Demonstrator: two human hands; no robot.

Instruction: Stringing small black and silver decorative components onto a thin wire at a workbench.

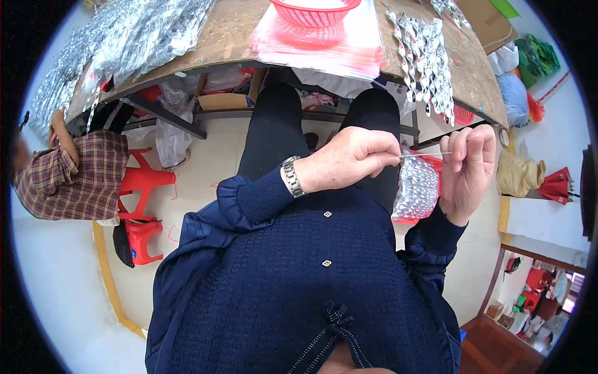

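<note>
A thin, pale line like a thread or fine wire (427,154) stretches between my two hands. My left hand (352,159), with a metal watch on its wrist, is closed in a pinch on one end. My right hand (468,171) is raised with its fingers curled, pinching the other end. Below the line, by my right thigh, rests a clear packet with red edges (416,190), filled with shiny silver twisted pieces. Whether the line is tied to anything cannot be made out.
A wooden table (230,31) stands ahead, bearing a red basket (314,14) on a stack of plastic bags, silver twisted strips (423,56) and a silver heap (143,31). At left a person in a plaid shirt (93,171) sits beside red stools (144,240).
</note>
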